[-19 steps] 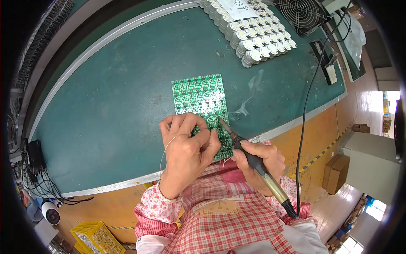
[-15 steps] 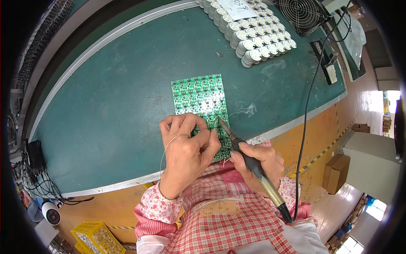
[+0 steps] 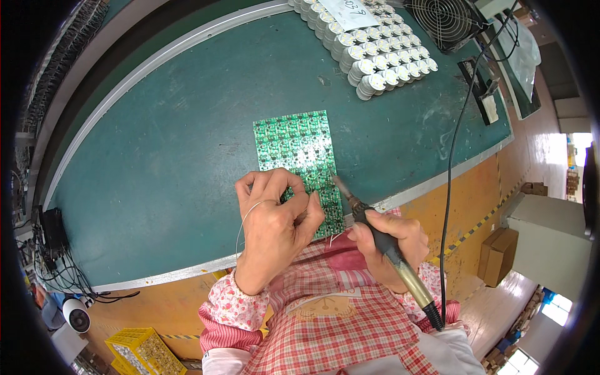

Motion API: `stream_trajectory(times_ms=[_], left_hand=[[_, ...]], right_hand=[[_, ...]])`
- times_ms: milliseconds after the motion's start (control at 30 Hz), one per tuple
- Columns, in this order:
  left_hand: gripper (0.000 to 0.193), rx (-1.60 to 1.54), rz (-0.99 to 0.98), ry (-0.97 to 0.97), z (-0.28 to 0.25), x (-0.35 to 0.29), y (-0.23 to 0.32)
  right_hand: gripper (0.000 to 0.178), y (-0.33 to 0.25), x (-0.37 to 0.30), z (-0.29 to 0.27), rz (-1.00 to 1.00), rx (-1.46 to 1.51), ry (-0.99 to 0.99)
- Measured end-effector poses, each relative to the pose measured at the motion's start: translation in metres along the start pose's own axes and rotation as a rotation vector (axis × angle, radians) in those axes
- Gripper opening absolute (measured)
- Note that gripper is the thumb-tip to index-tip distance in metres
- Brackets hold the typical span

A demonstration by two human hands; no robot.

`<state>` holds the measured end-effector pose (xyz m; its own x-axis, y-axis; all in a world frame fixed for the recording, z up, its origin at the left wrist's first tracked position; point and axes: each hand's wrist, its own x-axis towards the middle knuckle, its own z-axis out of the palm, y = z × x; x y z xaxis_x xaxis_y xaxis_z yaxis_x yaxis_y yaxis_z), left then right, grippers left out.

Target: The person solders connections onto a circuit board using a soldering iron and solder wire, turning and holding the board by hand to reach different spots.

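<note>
A green circuit board panel [image 3: 294, 139] packed with small repeated circuits lies flat near the table's front edge. Over its lower left part my left hand [image 3: 275, 215] is closed, fingers curled down in a pinch. A thin strand of solder wire [image 3: 242, 226] curves across the back of that hand toward the fingers; its end is hidden beneath them. My right hand [image 3: 400, 247] grips a soldering iron [image 3: 390, 250] by its black sleeve, the brass-coloured handle end pointing down toward me. The iron's tip sits at the right edge of the panel; I cannot tell if it touches.
Stacks of round white LED boards [image 3: 375, 59] with a paper slip stand at the back. Beside them is a black fan [image 3: 445, 22]. A soldering stand [image 3: 482, 94] occupies the right edge. The iron's black cable [image 3: 455, 156] runs up the right side. Cables [image 3: 62, 265] lie at left.
My right hand has drawn the soldering iron right and slightly down, taking its tip from over the panel to its right edge. The left hand stays nearly still, and the smoke has thinned and drifted.
</note>
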<state>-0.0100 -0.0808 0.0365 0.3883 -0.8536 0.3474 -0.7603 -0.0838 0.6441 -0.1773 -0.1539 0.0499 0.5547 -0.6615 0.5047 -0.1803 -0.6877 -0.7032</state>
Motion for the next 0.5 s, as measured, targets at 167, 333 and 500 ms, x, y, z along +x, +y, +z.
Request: stream_trajectory(times_ms=[167, 333, 500], left_hand=[[0.015, 0.018, 0.005, 0.003, 0.0013, -0.0001, -0.0002], [0.014, 0.022, -0.002, -0.007, 0.0005, 0.0009, 0.001], [0.014, 0.037, 0.014, 0.001, 0.0032, 0.0017, 0.0007]], right_hand=[[0.027, 0.0024, 0.0068, -0.0018, -0.051, -0.04, -0.068], [0.027, 0.0033, 0.0042, 0.0022, -0.023, 0.002, -0.07], [0.028, 0.0015, 0.0061, 0.0017, -0.03, -0.04, -0.068]])
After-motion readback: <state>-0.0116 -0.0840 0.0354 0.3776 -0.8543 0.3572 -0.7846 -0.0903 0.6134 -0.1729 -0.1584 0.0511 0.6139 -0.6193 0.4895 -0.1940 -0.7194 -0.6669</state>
